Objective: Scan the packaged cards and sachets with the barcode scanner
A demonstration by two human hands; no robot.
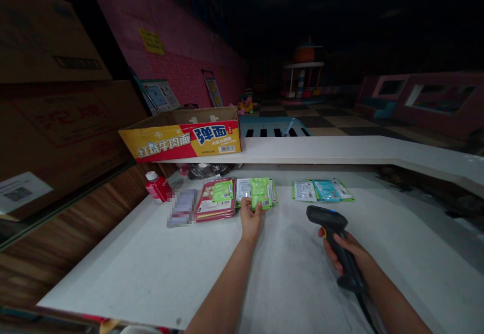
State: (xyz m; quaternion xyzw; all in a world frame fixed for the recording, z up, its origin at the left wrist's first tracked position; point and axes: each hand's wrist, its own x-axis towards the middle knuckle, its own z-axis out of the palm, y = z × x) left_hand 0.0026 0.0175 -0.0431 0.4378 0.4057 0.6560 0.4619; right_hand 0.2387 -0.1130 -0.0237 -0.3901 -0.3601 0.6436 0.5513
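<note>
My left hand (251,219) pinches the lower edge of a small green packet (260,190) between thumb and fingers, over other flat packets at the back of the counter. In my right hand (346,251) is a black handheld barcode scanner (342,253), its head pointing left and its cable running down. Left of my left hand lies a stack of flat red packages (215,208) with a green packet (223,190) on top. Farther right, a white-and-green packet (303,190) and a blue packet (328,190) lie in a row.
A red bottle with a white cap (159,187) stands at the left beside a blurred-out flat item (182,207). A yellow-and-red open carton (189,140) rests on the raised white ledge (321,148). Large cardboard boxes (68,137) are stacked at the left.
</note>
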